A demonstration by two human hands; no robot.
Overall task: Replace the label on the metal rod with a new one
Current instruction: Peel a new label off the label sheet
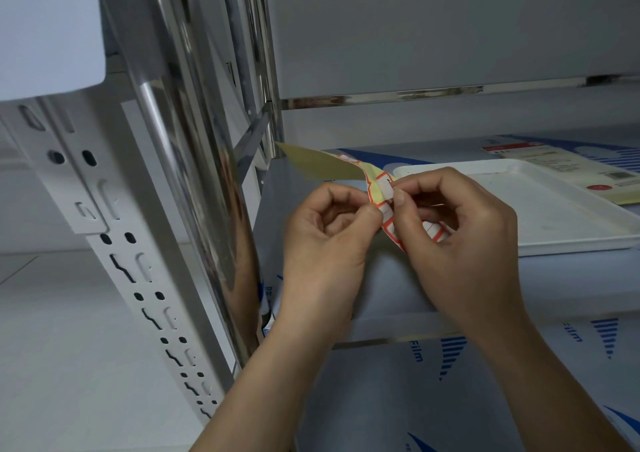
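Metal rod: a polished, mirror-bright upright post at the left of the view, standing just left of both hands and touched by neither. No label can be made out on its visible surface.

Label sheet: a yellow backing sheet carrying white labels with red borders. It is held in the air between the two hands, in front of the shelf. The sheet is bent at the grip point; its far end points up and left toward the rod, and its near end curls down under the right hand.

Left hand: fingers curled inward, thumb and forefinger closed together in a pinch on the left edge of the label sheet. The remaining fingers are folded toward the palm and hold nothing else.

Right hand: fingers curled, thumb and forefinger pinched on one white label at the fold of the sheet. The label stands partly raised from the backing. The lower fingers wrap loosely over the curled near end of the sheet.

White tray: it lies flat on the shelf, behind and to the right of the right hand.

Printed packet: a yellowish pack with red markings, resting partly over the far right edge of the tray.

White perforated upright: a slotted steel post left of the metal rod, well apart from the hands.
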